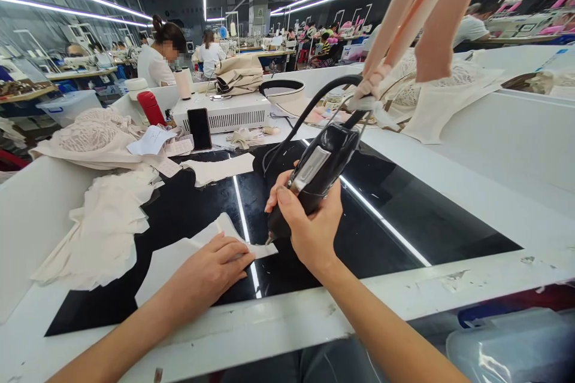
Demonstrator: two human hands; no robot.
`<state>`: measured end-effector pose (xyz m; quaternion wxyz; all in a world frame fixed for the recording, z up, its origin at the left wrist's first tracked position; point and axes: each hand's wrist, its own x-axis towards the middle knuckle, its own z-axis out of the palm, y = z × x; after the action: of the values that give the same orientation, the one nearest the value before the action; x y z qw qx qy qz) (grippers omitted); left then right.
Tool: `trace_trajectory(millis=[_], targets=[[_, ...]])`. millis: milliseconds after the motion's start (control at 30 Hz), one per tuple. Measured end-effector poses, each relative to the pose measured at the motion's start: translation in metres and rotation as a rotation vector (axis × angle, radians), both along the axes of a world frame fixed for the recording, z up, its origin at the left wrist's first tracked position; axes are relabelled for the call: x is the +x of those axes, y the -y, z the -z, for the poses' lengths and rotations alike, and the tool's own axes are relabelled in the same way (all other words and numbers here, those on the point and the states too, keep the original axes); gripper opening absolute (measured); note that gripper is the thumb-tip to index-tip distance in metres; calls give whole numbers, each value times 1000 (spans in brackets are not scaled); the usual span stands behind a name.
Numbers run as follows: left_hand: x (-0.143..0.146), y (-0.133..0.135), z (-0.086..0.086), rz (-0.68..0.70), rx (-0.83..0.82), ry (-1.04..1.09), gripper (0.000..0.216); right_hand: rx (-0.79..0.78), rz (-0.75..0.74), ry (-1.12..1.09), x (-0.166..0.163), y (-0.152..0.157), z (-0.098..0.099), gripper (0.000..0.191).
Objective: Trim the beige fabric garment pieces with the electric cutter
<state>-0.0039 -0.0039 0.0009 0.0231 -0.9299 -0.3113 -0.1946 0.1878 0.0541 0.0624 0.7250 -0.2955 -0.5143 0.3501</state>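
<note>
My right hand (pixel 309 224) is wrapped round a black corded hand tool (pixel 321 167), tip down on the edge of a cream fabric piece (pixel 179 257). That piece lies on a glossy black work surface (pixel 404 215). My left hand (pixel 211 269) rests flat on the fabric with fingers stretched out, pressing it down just left of the tool tip. The tool's black cable (pixel 309 105) loops up and back. Pale peach straps (pixel 404 6) hang from above at the upper right.
A stack of cream fabric pieces (pixel 108 227) lies at the left, lace fabric (pixel 94 137) behind it. A white machine box (pixel 229 111), a phone (pixel 200 128), a red bottle (pixel 150 108) and a thread cone (pixel 183 84) stand at the back. Other people sit at tables beyond.
</note>
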Motion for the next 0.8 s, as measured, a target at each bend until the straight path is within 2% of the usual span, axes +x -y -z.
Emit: trace_trajectory(millis=[267, 500, 800], targets=[[1, -1, -2, 10, 19, 4, 29, -25, 7, 43, 2, -1, 2, 32], [-1, -1, -4, 9, -36, -1, 24, -14, -90, -34, -1, 9, -4, 34], [0, -1, -2, 11, -60, 21, 24, 4, -70, 31, -2, 12, 5, 31]])
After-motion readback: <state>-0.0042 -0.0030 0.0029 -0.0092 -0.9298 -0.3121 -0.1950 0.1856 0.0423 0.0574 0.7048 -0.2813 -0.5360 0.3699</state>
